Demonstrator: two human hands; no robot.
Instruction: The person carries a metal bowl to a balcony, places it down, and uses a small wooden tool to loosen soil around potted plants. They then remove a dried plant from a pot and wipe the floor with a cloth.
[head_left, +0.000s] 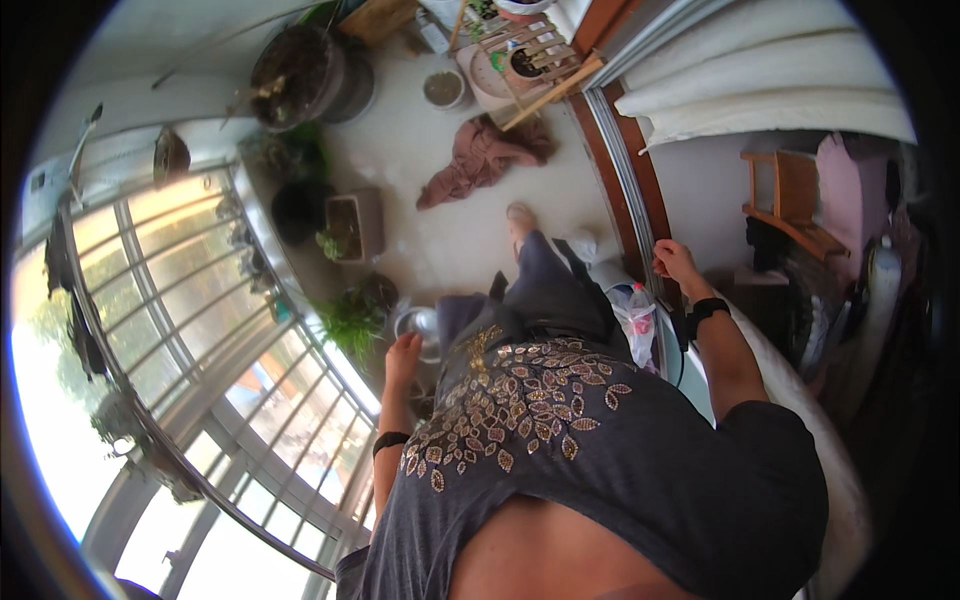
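Observation:
My left hand (403, 356) hangs beside my hip at the lower left, fingers curled downward; whether it holds anything is unclear. Just beyond it stands a round, pale container (420, 324), partly hidden by my leg. At the right, my right hand (673, 261) is raised beside the sliding door's track (628, 172), its fingers curled with nothing visible in them. Below that hand are a clear plastic bottle with a red cap (639, 298) and a plastic bag (641, 341). A crumpled brown-pink cloth (480, 161) lies on the pale floor in front of my foot.
Potted plants line the left, including a rectangular planter (369, 225) and a large dark pot (341, 82). A slatted wooden stand (551, 52) and a small bucket (444, 90) stand ahead. Window bars (195, 300) are at left; a white curtain (757, 82) and wooden chair (795, 199) are right.

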